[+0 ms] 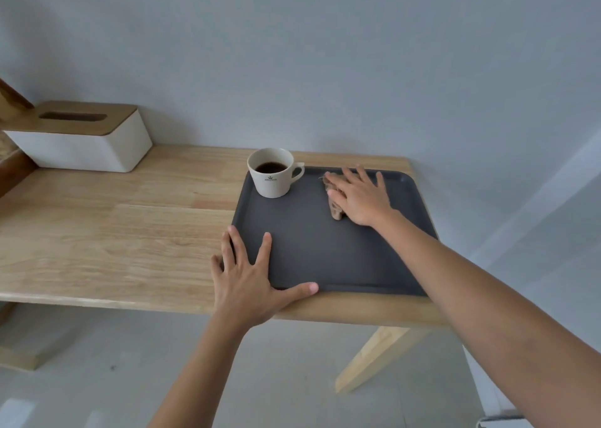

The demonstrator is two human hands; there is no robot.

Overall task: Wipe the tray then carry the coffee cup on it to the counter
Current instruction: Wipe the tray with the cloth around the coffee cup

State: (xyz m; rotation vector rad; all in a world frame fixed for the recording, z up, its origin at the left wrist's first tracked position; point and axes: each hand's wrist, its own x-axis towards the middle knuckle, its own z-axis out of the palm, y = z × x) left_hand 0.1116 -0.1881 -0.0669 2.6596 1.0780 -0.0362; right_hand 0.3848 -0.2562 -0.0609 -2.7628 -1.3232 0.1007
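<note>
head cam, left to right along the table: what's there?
tissue box → left hand → coffee cup → brown cloth → right hand, flat on the cloth. The cup, cloth and both hands are on the dark tray.

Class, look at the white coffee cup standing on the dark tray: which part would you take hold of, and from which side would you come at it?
Take the coffee cup by its handle, coming from the right: the handle points right, toward the right hand and the cloth. The cup stands upright at the far left corner of the tray with dark coffee in it, so keep it level.
</note>
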